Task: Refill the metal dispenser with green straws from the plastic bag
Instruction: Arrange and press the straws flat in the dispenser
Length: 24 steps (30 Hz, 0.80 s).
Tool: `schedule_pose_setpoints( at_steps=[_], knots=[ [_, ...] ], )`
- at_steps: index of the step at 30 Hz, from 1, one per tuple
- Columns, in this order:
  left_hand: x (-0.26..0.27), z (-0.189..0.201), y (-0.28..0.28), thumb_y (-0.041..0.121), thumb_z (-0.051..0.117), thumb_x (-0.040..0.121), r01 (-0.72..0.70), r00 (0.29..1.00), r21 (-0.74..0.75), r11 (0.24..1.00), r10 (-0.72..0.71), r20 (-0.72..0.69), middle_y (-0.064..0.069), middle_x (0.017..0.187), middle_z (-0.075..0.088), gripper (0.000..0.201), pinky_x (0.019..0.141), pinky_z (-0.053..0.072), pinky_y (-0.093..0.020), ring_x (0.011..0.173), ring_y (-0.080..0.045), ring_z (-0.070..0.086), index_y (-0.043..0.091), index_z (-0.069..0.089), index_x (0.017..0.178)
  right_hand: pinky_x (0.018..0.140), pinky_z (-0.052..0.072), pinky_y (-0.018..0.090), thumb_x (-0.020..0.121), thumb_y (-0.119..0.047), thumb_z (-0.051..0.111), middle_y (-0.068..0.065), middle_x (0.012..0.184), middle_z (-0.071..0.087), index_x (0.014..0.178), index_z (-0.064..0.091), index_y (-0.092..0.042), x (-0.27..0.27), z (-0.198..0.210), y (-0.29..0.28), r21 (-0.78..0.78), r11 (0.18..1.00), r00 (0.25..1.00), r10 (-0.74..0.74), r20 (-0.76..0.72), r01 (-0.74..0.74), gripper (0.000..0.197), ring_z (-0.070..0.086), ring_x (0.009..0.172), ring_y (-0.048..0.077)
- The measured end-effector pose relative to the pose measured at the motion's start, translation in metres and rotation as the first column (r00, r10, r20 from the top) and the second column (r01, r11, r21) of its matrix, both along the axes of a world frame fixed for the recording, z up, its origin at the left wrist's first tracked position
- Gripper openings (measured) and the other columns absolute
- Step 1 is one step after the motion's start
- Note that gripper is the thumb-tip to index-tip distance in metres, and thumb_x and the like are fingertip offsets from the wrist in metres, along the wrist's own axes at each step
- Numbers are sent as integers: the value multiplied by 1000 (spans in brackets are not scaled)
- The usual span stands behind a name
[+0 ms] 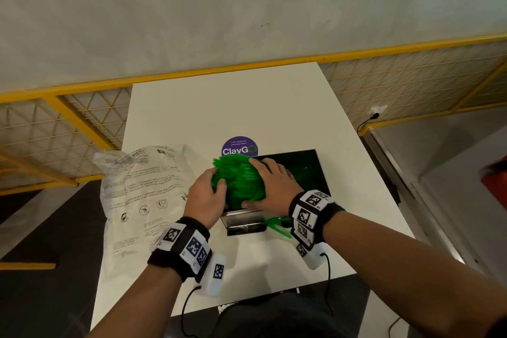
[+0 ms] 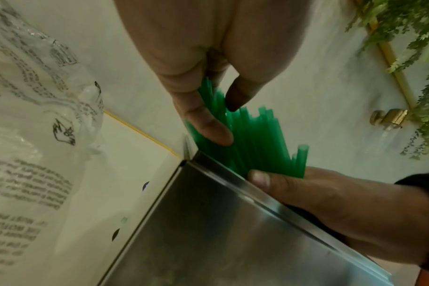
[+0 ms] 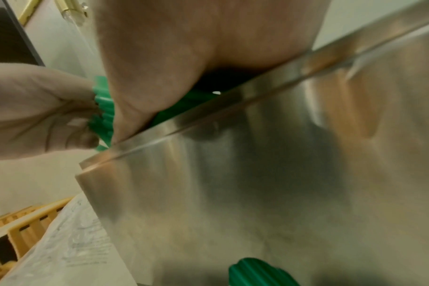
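Note:
A thick bundle of green straws (image 1: 238,178) lies over the open top of the metal dispenser (image 1: 310,170), at its left end. My left hand (image 1: 210,189) grips the bundle's left side, fingers curled round the straws (image 2: 252,135). Over the bundle's right side lies my right hand (image 1: 270,184), its fingers spread on top and its thumb at the near rim. The left wrist view shows the dispenser's steel wall (image 2: 233,232) under both hands. The crumpled clear plastic bag (image 1: 137,192) lies flat on the table to the left. Several straws (image 1: 277,226) poke out of the dispenser's front slot.
The white table (image 1: 247,107) carries a round purple sticker (image 1: 239,147) just behind the dispenser. A yellow mesh railing (image 1: 82,118) runs behind and to the left of the table. Cables hang from both wrist cameras at the near edge.

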<state>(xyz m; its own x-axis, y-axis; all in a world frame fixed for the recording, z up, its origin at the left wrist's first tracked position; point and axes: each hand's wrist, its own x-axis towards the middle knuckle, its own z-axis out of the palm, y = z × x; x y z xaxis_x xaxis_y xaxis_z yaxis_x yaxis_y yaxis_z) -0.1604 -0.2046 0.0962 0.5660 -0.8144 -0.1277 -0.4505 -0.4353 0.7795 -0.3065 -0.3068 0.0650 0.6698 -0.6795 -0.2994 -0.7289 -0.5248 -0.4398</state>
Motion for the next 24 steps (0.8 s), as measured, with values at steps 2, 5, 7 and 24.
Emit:
schedule_pose_setpoints(
  at_steps=[2, 5, 7, 24],
  knots=[
    [-1, 4, 0, 15, 47, 96, 30, 999, 5, 1000, -30, 45, -11, 118, 57, 35, 87, 34, -22, 110, -24, 52, 4, 51, 129, 115, 17, 56, 66, -70, 66, 0, 153, 12, 148, 4, -37, 2, 0, 0, 17, 999, 999, -46, -19, 46, 108, 15, 142, 28],
    [2, 3, 1, 18, 46, 97, 72, 995, 39, 997, -74, 71, -13, 115, 53, 35, 84, 30, -20, 105, -20, 47, 6, 50, 129, 114, 15, 59, 63, -71, 67, 2, 154, 11, 147, 2, -39, 5, -1, 3, 27, 995, 995, -96, -41, 97, 110, 13, 143, 28],
    [5, -3, 1, 24, 43, 97, 105, 991, 77, 991, -111, 75, -10, 111, 51, 35, 83, 31, -22, 104, -19, 48, 12, 47, 130, 114, 14, 61, 62, -71, 67, 3, 155, 9, 147, 1, -39, 8, -2, 6, 31, 991, 990, -127, -59, 129, 112, 11, 144, 29],
    [-15, -27, -10, 63, 13, 81, 314, 806, 236, 920, -389, 446, -10, 159, 4, 73, 110, 19, -52, 144, -36, 0, 36, 12, 149, 115, 19, 56, 57, -32, 87, 10, 154, 2, 146, -12, -43, 8, 7, -8, 314, 934, 975, -206, 88, 169, 134, 7, 144, 35]
  ],
)
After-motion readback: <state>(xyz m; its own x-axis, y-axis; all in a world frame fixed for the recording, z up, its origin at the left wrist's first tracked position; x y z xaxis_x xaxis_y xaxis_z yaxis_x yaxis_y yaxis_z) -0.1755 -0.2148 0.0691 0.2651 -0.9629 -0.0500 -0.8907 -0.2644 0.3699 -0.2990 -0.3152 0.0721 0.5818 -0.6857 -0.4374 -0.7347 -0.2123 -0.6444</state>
